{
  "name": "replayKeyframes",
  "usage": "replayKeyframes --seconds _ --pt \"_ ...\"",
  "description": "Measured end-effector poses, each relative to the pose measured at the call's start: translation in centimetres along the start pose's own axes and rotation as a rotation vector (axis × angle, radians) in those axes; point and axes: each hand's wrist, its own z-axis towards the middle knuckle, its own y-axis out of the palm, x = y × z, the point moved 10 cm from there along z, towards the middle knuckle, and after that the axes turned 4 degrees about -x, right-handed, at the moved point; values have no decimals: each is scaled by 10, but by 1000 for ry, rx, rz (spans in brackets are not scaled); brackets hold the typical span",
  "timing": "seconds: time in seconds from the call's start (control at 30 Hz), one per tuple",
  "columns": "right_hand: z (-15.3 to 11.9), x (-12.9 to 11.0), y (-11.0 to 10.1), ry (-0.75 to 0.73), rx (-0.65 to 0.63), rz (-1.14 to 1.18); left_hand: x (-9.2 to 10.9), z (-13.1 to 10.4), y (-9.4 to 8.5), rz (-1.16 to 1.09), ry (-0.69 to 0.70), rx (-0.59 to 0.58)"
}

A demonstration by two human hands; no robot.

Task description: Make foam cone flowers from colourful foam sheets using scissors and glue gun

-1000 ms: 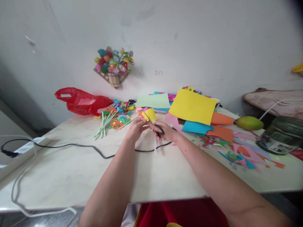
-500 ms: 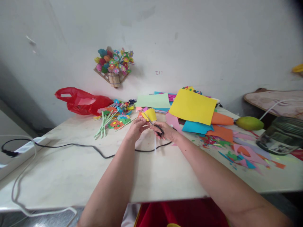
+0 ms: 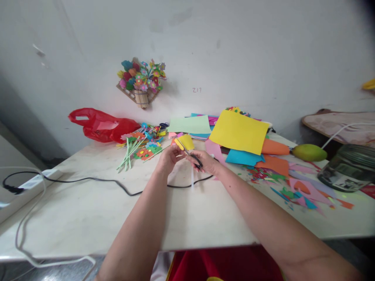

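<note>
Near the middle of the table, my right hand (image 3: 204,161) is closed on black-handled scissors (image 3: 197,160), whose blades point up and left. Close beside it, my left hand (image 3: 171,157) pinches a small yellow piece (image 3: 179,144) at the blades. Another yellow piece (image 3: 186,141) shows just behind the blades; whether the two are joined cannot be made out. Below the hands a whitish translucent strip (image 3: 192,179) stands over the table, its upper end hidden by the fingers. Left of my left hand lie paper flowers (image 3: 144,153) and pale green sticks (image 3: 128,155).
A black cable (image 3: 117,182) crosses the table beneath my hands. Coloured sheets (image 3: 238,132) and scraps (image 3: 304,191) spread to the right, near a glass jar (image 3: 347,168). A red bag (image 3: 105,127) lies back left, a white power strip (image 3: 32,187) at the left edge.
Both hands have stayed almost in place. The scissors and the small yellow piece between them have shifted only slightly.
</note>
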Motion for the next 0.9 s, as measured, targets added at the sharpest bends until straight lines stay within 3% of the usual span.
replayKeyframes --seconds 0.9 --pt "-4 -6 5 15 -3 -60 9 0 -6 131 121 26"
